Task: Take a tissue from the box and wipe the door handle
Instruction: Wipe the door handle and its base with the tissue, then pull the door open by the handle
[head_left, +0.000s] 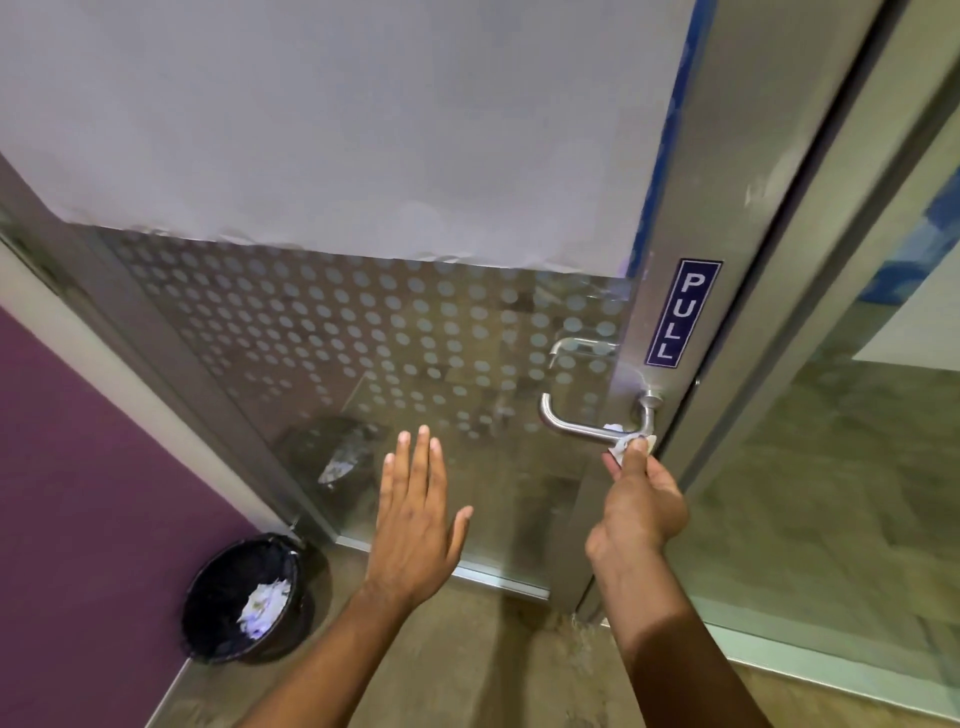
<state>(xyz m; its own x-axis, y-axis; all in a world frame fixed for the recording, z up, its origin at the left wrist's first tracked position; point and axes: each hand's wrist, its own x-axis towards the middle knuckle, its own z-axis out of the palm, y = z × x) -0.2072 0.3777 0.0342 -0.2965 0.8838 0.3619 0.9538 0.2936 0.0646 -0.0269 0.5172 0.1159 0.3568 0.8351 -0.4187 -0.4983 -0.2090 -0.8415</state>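
Note:
A brushed-metal lever door handle (571, 427) sticks out from the steel frame of a glass door. My right hand (641, 501) pinches a small crumpled white tissue (631, 445) and presses it against the handle close to its pivot end. My left hand (415, 514) is held flat with fingers spread in front of the glass, lower left of the handle, holding nothing. No tissue box is in view.
The glass door (363, 338) has a dotted frosted pattern and a white sheet over its upper part. A blue PULL sign (683, 313) sits above the handle. A black waste bin (249, 597) with crumpled paper stands on the floor by the purple wall (78, 493).

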